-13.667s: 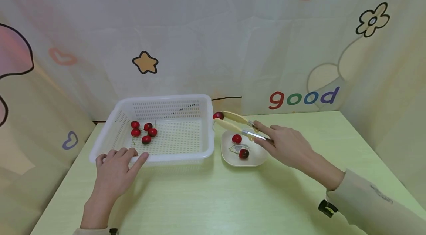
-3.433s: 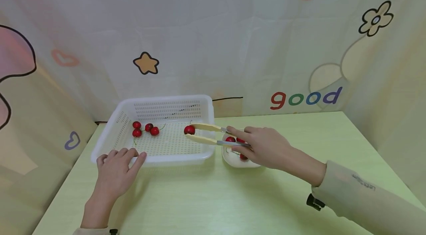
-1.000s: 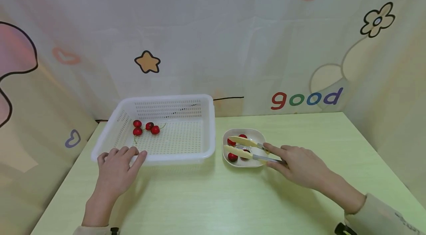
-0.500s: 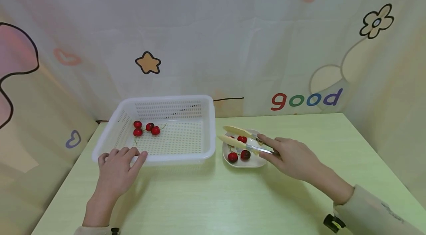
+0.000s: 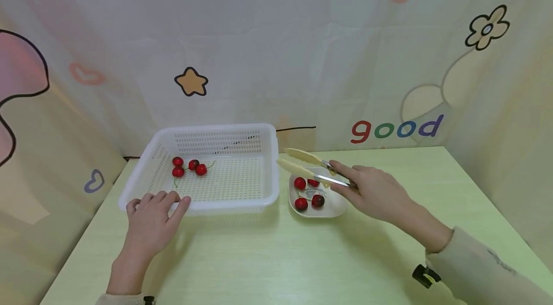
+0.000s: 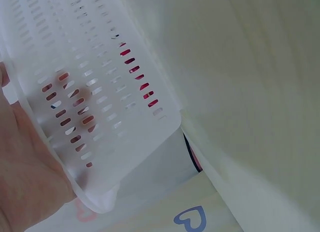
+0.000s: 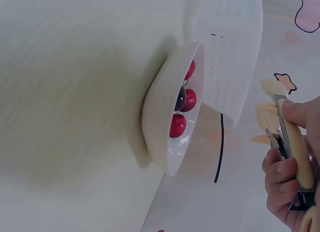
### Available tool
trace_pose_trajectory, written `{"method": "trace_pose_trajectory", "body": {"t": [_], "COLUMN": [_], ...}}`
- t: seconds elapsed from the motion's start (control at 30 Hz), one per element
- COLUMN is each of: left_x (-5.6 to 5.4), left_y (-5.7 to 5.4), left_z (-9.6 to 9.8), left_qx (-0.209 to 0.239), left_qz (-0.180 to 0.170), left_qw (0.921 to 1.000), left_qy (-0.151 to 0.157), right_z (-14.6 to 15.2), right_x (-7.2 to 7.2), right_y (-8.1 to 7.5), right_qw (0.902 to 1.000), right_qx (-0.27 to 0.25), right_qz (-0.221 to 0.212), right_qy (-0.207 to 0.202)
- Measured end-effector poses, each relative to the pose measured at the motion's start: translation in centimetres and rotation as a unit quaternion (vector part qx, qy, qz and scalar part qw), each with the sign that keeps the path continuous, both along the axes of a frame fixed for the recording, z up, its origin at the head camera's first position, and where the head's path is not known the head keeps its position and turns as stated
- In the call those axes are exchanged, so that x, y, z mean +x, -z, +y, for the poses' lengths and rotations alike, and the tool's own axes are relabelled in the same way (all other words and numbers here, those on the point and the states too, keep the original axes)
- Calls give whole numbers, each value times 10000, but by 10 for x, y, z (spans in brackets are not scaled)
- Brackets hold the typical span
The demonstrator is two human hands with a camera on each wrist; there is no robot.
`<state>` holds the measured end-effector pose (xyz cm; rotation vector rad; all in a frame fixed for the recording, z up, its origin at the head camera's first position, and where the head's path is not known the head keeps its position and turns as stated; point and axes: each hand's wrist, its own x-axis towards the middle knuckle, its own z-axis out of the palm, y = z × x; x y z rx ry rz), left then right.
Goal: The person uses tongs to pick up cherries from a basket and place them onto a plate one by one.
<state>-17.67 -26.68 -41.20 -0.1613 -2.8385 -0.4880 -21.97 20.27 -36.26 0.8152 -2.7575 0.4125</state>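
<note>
My right hand [image 5: 380,194] grips tongs [image 5: 298,168] with cream tips and metal arms. The tips stand apart with nothing between them, raised between the basket and the dish. Below them is a small white dish [image 5: 332,206] holding several red cherries [image 5: 301,204], some dark-sided; the tongs overlap one of them in the head view. My left hand [image 5: 151,223] grips the near rim of a white perforated basket [image 5: 242,205], with fingers hooked over the inside, seen through the holes in the left wrist view. Several cherries [image 5: 178,171], some with stems, lie in the basket's left half.
Basket and dish stand side by side on a pale green table [image 5: 242,262]. Behind and to both sides hangs a printed curtain [image 5: 302,55], close to the basket's back.
Over the last second, the tongs rise from the dish and shift left. Since the oldest frame, the basket holds one cherry fewer and the dish holds more. The left hand stays put.
</note>
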Motion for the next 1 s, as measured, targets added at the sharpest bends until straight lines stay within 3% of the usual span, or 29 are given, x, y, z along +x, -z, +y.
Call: {"method": "trace_pose_trajectory", "body": {"t": [0.4, 0.73, 1.0], "left_x": [-2, 0, 3], "left_y": [5, 3, -2], "left_z": [-3, -1, -1], "left_qx": [91, 74, 19], "left_qz": [299, 315, 253], "left_qw": [9994, 9993, 9995], "left_qy": [122, 205, 165], "right_z": [-35, -56, -83], "right_x": [-13, -17, -29], "right_y": [-12, -22, -29], "right_qw": [9987, 9981, 9957], "right_qx": [-236, 57, 238], "right_qz": [-61, -303, -268], "right_qy": [-447, -540, -854]}}
